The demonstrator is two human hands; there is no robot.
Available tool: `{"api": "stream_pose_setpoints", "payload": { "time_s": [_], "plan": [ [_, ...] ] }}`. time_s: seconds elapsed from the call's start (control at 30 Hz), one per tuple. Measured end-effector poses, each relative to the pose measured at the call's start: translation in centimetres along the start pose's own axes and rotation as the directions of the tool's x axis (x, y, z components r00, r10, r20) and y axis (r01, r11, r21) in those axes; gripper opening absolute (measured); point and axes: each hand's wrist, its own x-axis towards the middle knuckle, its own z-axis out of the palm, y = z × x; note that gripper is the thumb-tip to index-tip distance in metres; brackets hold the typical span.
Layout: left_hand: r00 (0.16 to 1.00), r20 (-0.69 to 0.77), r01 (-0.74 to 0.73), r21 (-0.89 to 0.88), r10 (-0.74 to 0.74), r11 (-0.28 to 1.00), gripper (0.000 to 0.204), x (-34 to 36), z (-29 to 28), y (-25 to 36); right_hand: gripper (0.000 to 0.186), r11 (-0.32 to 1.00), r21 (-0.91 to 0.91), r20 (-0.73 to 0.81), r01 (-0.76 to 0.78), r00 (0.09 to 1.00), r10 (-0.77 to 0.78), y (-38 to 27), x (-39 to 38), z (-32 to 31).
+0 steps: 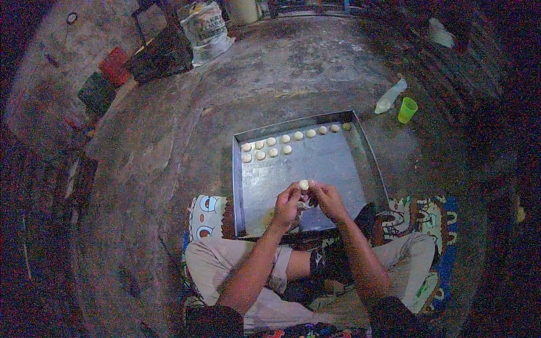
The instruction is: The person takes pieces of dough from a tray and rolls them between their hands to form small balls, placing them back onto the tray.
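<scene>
A small round pale dough ball [304,185] is pinched between the fingertips of my left hand [286,206] and my right hand [328,201]. Both hands are closed and meet over the near part of a shallow square metal tray [315,160]. Along the tray's far side runs a row of similar dough balls [285,138], with a shorter second row at its left end. Below the held ball, something whitish [302,206] shows between my hands, too blurred to name. A pale yellowish lump [269,217] lies in the tray, partly covered by my left hand.
A green cup [407,110] and a white plastic bag [390,97] are on the concrete floor beyond the tray's right corner. A white sack [205,32], a red box [114,66] and a green box [97,92] stand far left. A cartoon-print mat [207,217] lies under my crossed legs.
</scene>
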Motion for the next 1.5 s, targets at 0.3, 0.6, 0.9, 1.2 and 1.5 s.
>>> {"api": "stream_pose_setpoints", "payload": {
  "time_s": [0.3,0.6,0.9,1.2,1.5],
  "plan": [
    [0.991,-0.063,0.108,-0.097,-0.114,0.989,0.027,0.0,0.2,-0.2,0.046,0.989,0.129,-0.174,-0.07,0.98,0.092,0.1,0.2,0.2],
    [0.994,-0.062,0.085,-0.04,-0.087,0.996,0.032,0.4,-0.4,-1.4,0.036,1.0,0.02,-0.188,-0.009,0.982,0.012,-0.2,-0.1,0.5],
    [0.996,-0.051,0.074,-0.09,-0.079,0.993,0.032,0.6,-0.8,-1.5,0.036,0.995,-0.075,-0.168,0.072,0.982,-0.083,-1.0,-0.4,0.8],
    [0.983,-0.025,0.176,-0.178,-0.184,0.968,0.033,-0.4,0.2,-0.4,0.026,0.977,-0.157,-0.129,0.143,0.978,-0.164,-1.9,-1.5,0.7],
    [0.971,-0.018,0.235,-0.067,-0.237,0.97,0.04,-0.1,-0.3,-0.7,0.02,0.894,-0.228,-0.097,0.385,0.905,-0.414,-2.8,-1.7,-0.1]
  ]
}}
